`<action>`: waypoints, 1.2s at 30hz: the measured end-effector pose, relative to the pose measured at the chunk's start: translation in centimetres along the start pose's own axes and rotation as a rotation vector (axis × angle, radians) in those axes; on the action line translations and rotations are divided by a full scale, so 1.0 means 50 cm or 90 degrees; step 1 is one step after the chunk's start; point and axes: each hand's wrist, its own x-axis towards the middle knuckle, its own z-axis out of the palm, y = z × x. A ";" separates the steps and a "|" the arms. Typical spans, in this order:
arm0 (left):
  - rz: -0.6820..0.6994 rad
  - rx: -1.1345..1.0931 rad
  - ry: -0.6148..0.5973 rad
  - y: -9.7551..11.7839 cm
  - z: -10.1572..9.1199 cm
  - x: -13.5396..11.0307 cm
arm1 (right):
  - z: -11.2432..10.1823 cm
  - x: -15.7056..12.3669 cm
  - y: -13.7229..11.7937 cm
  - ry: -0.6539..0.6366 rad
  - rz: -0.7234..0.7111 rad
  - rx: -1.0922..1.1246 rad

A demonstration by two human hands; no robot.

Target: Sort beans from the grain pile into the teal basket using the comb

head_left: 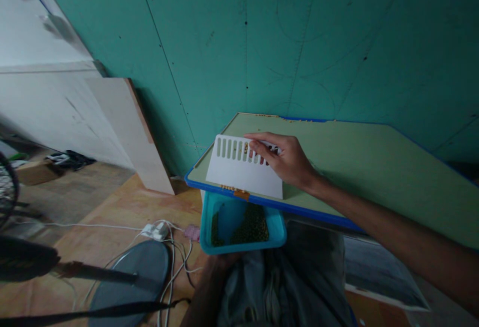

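Note:
My right hand (279, 155) is closed on the slotted edge of a white plastic scraper-like sheet (245, 174), thumb on the near side. The sheet leans over the table's left part, its lower edge close to the blue table rim. Small yellowish beans or kernels (232, 188) lie along that rim, and a few show through the slots. Just below the rim is a turquoise basin (279, 247), partly filled with small greenish beans (254, 227). My left hand (224, 259) grips the basin from underneath at its near side; its fingers are mostly hidden.
The pale green tabletop (359, 167) stretches right against a green wall (224, 42). More kernels sit along the far rim. At left are a leaning board (123, 127), a round grey base (130, 287) with a pole, a power strip (155, 229) and loose white cables.

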 end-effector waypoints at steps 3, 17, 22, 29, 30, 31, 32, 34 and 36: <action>-0.010 -0.005 0.012 0.004 0.013 -0.007 | 0.000 0.000 -0.002 -0.001 0.002 -0.001; -0.011 -0.028 0.029 0.005 0.016 -0.002 | -0.002 -0.001 -0.014 -0.012 -0.002 0.016; 0.005 -0.007 0.055 0.007 0.008 -0.001 | 0.001 -0.003 -0.012 0.018 -0.005 0.029; -0.004 0.012 0.040 0.004 0.013 -0.004 | 0.005 -0.002 0.007 0.076 0.002 -0.034; 0.003 0.015 0.026 0.003 0.013 -0.003 | 0.005 -0.002 0.008 0.074 0.004 -0.041; 0.008 0.022 0.012 0.002 0.013 -0.003 | 0.006 -0.001 0.008 0.073 0.004 -0.046; 0.009 0.029 -0.001 0.002 0.012 -0.002 | 0.006 -0.001 0.008 0.071 0.004 -0.051; 0.000 0.042 -0.011 0.003 0.009 0.000 | 0.006 0.000 0.008 0.069 0.004 -0.055; -0.016 0.044 0.000 0.005 0.008 0.002 | 0.006 0.001 0.008 0.061 0.006 -0.052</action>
